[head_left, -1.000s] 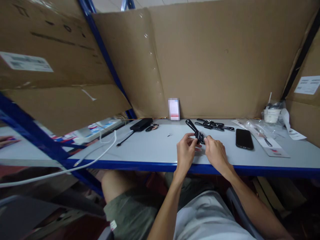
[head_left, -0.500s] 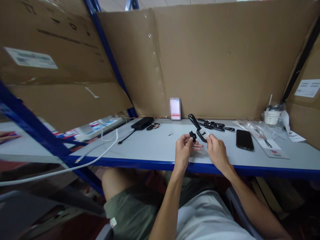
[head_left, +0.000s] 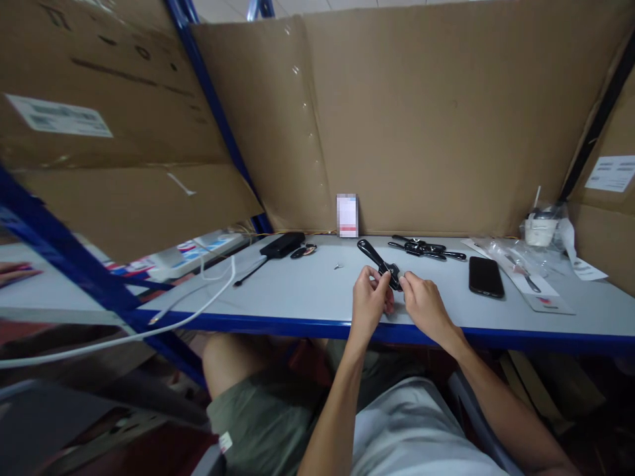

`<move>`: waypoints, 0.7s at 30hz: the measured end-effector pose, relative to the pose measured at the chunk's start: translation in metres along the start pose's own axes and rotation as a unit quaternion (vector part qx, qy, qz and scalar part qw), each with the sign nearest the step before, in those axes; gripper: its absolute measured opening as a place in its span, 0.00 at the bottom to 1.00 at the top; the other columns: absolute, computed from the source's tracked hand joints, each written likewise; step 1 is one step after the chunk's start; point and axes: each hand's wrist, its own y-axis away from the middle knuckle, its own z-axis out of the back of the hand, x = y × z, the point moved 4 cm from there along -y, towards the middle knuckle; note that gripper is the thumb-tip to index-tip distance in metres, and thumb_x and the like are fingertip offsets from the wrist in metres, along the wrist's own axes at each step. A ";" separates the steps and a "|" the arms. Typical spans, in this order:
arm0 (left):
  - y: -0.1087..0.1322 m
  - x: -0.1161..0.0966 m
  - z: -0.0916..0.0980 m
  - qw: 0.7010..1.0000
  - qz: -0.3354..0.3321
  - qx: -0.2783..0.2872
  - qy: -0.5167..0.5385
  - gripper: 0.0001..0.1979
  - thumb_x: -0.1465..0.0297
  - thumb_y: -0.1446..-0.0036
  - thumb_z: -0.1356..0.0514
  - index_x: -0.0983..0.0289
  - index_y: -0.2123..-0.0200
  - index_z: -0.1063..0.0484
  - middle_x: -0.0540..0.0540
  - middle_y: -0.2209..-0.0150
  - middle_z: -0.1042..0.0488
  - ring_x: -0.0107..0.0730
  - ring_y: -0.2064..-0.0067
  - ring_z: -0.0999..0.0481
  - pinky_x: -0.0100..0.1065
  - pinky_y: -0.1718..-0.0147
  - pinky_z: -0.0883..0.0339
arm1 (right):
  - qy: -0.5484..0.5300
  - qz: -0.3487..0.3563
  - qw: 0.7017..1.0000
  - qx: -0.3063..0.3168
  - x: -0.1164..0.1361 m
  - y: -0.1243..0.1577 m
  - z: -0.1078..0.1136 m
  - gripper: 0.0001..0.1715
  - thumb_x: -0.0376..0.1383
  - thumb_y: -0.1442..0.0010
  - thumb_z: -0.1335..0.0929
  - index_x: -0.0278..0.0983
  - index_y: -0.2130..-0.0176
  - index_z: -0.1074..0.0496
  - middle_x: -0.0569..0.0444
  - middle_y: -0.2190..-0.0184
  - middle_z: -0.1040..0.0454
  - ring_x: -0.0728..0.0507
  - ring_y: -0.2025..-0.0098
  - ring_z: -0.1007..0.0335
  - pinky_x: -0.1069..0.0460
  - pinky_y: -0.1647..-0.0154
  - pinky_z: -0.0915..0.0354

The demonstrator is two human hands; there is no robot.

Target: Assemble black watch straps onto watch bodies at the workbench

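In front of me, above the table's near edge, is a black-handled tool [head_left: 372, 254]. Its handle points up and to the left, away from me. The head lies between my two hands, with a small black part [head_left: 394, 271] against it. My left hand [head_left: 370, 296] is closed, thumb and fingers pinching the small black part at the tool's head. On the other side, my right hand [head_left: 423, 301] grips the lower end of the tool between thumb and fingers. My fingertips hide some of the head. A tiny silvery piece [head_left: 338, 266] lies on the table to the left.
Several black tools [head_left: 424, 248] lie behind my hands. A phone [head_left: 485, 277] and a packaged item on a card [head_left: 538, 291] are at right. A lit phone [head_left: 348, 215] leans on the cardboard [head_left: 446, 119]. A black box with a cable [head_left: 282, 244] sits left. Another person's hand [head_left: 17, 272] shows far left.
My left hand has brought the small black part against the tool's head, covering its pale face. The tool has shifted left and slightly toward me, and my hands are closer together.
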 end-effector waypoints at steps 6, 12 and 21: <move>-0.003 0.003 -0.001 0.998 0.052 0.037 -0.016 0.17 0.55 0.46 0.39 0.60 0.68 0.40 0.41 0.87 0.36 0.26 0.90 0.38 0.25 0.92 0.48 | -0.173 0.008 0.984 0.038 -0.001 0.000 -0.001 0.19 0.37 0.31 0.42 0.40 0.75 0.41 0.56 0.77 0.31 0.46 0.73 0.36 0.54 0.70 0.47; 0.001 0.002 -0.001 0.997 0.031 0.058 -0.036 0.19 0.54 0.45 0.40 0.61 0.74 0.40 0.42 0.87 0.37 0.23 0.91 0.41 0.24 0.93 0.51 | -0.241 0.005 0.969 0.060 -0.008 0.000 -0.010 0.19 0.40 0.32 0.42 0.40 0.74 0.39 0.57 0.78 0.33 0.47 0.73 0.37 0.54 0.70 0.45; 0.000 0.002 -0.002 0.995 0.054 0.076 -0.024 0.16 0.56 0.46 0.39 0.61 0.70 0.40 0.41 0.86 0.37 0.20 0.89 0.42 0.22 0.91 0.52 | -0.143 -0.035 0.987 0.071 -0.003 0.003 -0.005 0.18 0.39 0.30 0.42 0.39 0.71 0.35 0.54 0.73 0.28 0.45 0.70 0.34 0.53 0.66 0.45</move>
